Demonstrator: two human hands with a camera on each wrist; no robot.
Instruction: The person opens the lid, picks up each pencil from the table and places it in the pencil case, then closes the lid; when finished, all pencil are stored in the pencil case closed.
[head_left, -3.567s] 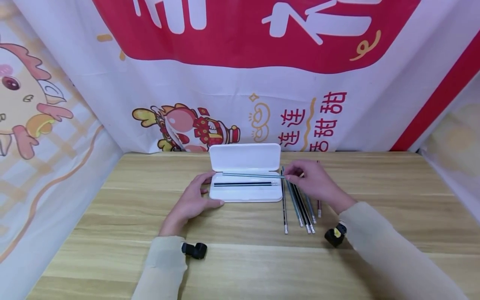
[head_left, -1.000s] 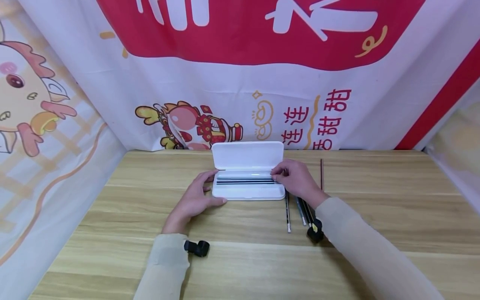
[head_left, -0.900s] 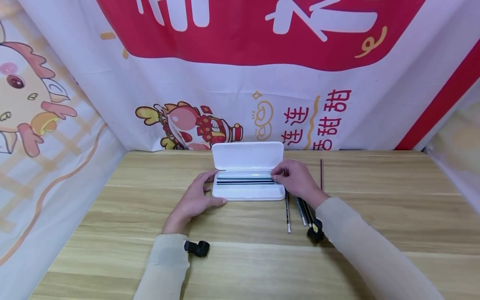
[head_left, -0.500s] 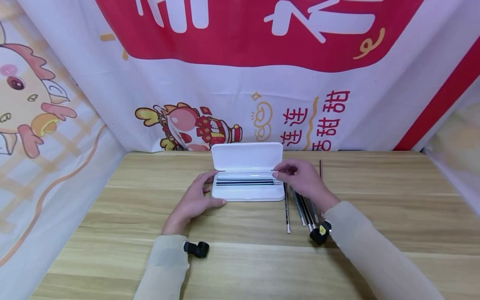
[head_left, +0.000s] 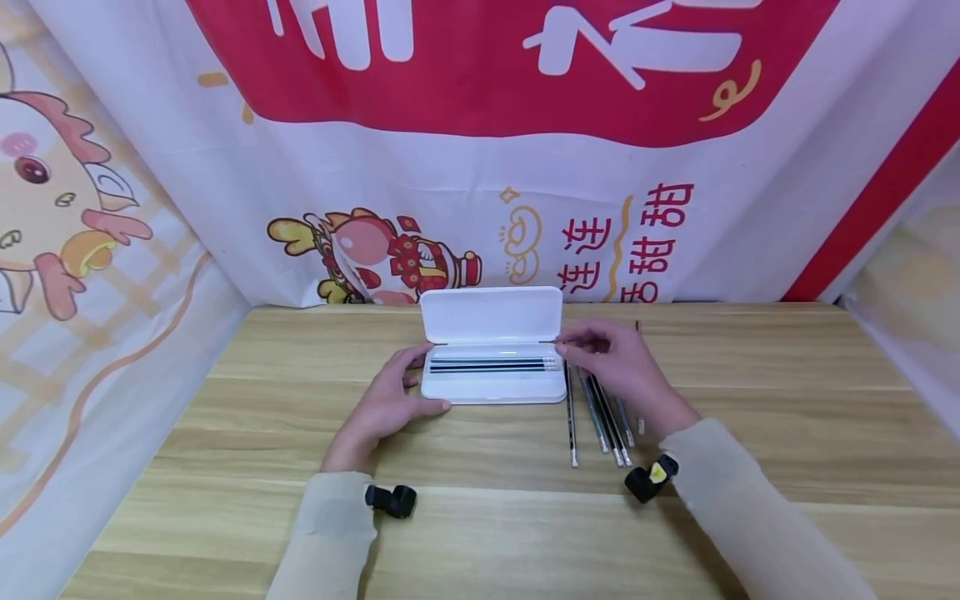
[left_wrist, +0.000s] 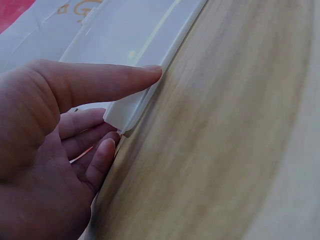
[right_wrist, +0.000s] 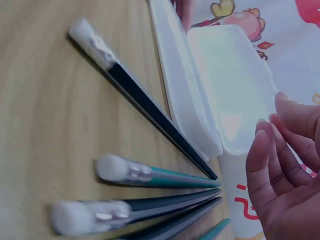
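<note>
A white pencil case [head_left: 495, 389] lies on the table with its lid [head_left: 491, 315] raised. A few dark and teal pencils [head_left: 487, 365] rest side by side inside, eraser ends to the right. My left hand [head_left: 386, 400] holds the case's left end; in the left wrist view the thumb [left_wrist: 110, 82] presses the front edge while the fingers lie around the end. My right hand [head_left: 622, 358] hovers at the right end, loosely bent, with nothing between its fingertips in the right wrist view. Beneath and beside it lie several black and teal pencils [head_left: 606, 421], partly hidden by the hand.
One black pencil [head_left: 572, 429] lies just right of the case, apart from the loose bunch. Another pencil [head_left: 641, 425] shows partly beyond the right hand. A printed cloth [head_left: 480, 167] hangs behind the wooden table [head_left: 487, 542].
The teal pencil pinched by my right hand 3.6 s ago now lies in the case. That hand has let go and drawn back right. My left hand stays on the case.
</note>
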